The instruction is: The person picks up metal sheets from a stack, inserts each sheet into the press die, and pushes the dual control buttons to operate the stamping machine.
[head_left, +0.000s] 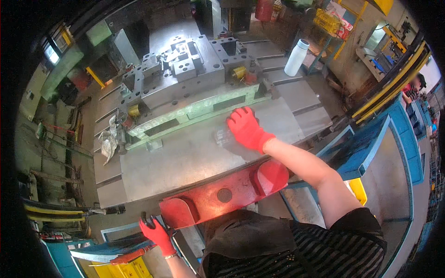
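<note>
My right hand (248, 129), in a red glove, is on the bare steel plate (185, 164) of a press bed. Its fingers curl downward, and whatever may lie under them is hidden. Just left of it is a pale, shiny patch on the plate. Low at the left, my left hand (158, 236), also red-gloved, is beside the end of a red metal bracket (211, 204). Its fingers look apart with dark tips, and I make out nothing held. Beyond my right hand stands a pale green slotted bar (190, 112) in front of a steel die block (185, 81).
A white bottle (296, 58) stands on the bed at the back right. A crumpled rag (109, 139) hangs at the left end of the green bar. Blue-framed bins (354, 153) flank me at the right. Yellow-and-black guard posts (394, 83) rise farther right, with another person (411, 91) beyond.
</note>
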Motion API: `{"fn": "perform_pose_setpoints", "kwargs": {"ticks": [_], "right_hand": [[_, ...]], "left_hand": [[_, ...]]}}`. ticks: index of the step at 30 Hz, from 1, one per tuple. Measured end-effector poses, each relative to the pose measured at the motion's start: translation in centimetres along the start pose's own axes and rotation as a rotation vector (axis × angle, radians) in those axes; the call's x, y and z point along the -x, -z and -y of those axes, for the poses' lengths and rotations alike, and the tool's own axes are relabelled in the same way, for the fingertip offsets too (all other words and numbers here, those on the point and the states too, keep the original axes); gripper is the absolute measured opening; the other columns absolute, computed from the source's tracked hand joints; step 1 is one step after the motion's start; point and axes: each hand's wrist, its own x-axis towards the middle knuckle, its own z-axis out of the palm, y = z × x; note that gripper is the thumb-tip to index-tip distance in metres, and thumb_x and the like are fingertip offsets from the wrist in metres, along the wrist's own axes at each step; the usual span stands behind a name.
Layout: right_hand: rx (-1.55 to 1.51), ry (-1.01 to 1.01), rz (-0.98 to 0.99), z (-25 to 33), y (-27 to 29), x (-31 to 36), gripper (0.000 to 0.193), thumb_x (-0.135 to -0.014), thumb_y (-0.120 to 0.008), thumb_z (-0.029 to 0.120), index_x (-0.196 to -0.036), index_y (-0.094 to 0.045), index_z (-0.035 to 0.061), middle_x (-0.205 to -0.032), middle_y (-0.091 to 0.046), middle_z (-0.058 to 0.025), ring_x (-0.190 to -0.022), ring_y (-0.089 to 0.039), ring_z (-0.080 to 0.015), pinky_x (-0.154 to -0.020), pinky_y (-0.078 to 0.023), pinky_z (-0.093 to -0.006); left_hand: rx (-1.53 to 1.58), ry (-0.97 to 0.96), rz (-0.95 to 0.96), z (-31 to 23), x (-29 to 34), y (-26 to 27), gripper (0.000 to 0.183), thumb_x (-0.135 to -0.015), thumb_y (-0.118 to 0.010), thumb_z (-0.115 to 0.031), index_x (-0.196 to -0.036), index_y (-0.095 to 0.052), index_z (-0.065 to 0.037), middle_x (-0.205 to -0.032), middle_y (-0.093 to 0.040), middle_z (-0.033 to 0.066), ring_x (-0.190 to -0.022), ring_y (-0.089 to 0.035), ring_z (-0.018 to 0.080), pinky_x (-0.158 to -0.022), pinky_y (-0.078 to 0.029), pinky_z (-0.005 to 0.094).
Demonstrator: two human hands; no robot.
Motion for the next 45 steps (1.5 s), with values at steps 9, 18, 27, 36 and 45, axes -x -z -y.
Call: {"fn": "perform_pose_setpoints", "kwargs": {"ticks": [9, 18, 27, 36, 45], "right_hand": [[-0.159, 0.101, -0.249, 0.4, 0.2, 0.3, 0.020, -0.062, -0.055, 0.012, -0.082, -0.058, 0.0071, -0.086, -0.055, -0.0100, -0.094, -0.052, -0.0287, -0.082, -0.040, -0.0472], [-0.231, -0.146, -0.274, 0.2, 3.8, -0.9, 0.026, -0.065, -0.065, 0.009, -0.090, -0.059, 0.0076, -0.094, -0.057, -0.0087, -0.100, -0.052, -0.0302, -0.084, -0.039, -0.0464], [-1.737, -0.926, -0.282, 0.8, 8.2, -1.2, 0.013, -0.081, -0.061, 0.004, -0.093, -0.061, -0.0012, -0.084, -0.064, -0.0021, -0.074, -0.055, -0.0065, -0.063, -0.046, -0.0247], [-1.757, -0.999, -0.243, 0.8, 10.3, 1.4, 0.011, -0.080, -0.058, 0.004, -0.090, -0.061, 0.0008, -0.074, -0.060, 0.0002, -0.066, -0.053, -0.0051, -0.055, -0.044, -0.0227], [-1.983, -0.882, -0.071, 1.1, 8.7, 2.8, 0.024, -0.077, -0.060, -0.001, -0.100, -0.061, -0.0021, -0.075, -0.061, -0.0029, -0.062, -0.057, -0.0089, -0.051, -0.048, -0.0243]], "left_hand": [[0.157, -0.415, 0.108, -11.1, -10.8, -5.0, 0.041, -0.076, -0.060, 0.000, -0.116, -0.055, -0.001, -0.116, -0.056, 0.0159, -0.108, -0.053, 0.0317, -0.094, -0.039, 0.0374], [0.211, -0.809, 0.035, -23.3, -23.5, -14.5, 0.047, -0.071, -0.063, -0.004, -0.117, -0.055, -0.003, -0.117, -0.055, 0.0180, -0.112, -0.049, 0.0360, -0.099, -0.035, 0.0424], [-0.402, -0.675, 0.090, -30.8, -32.9, -26.3, 0.033, -0.075, -0.064, -0.034, -0.090, -0.065, -0.004, -0.119, -0.053, 0.0174, -0.110, -0.049, 0.0359, -0.090, -0.039, 0.0524], [-0.152, -0.639, 0.013, -29.3, -34.0, -24.9, 0.033, -0.074, -0.065, -0.030, -0.087, -0.063, 0.000, -0.093, -0.061, 0.0169, -0.091, -0.058, 0.0366, -0.081, -0.044, 0.0446], [0.063, -0.542, -0.060, -12.5, -23.5, -12.8, 0.029, -0.075, -0.070, -0.017, -0.095, -0.061, 0.001, -0.092, -0.063, 0.0151, -0.082, -0.060, 0.0288, -0.075, -0.047, 0.0365]]}}
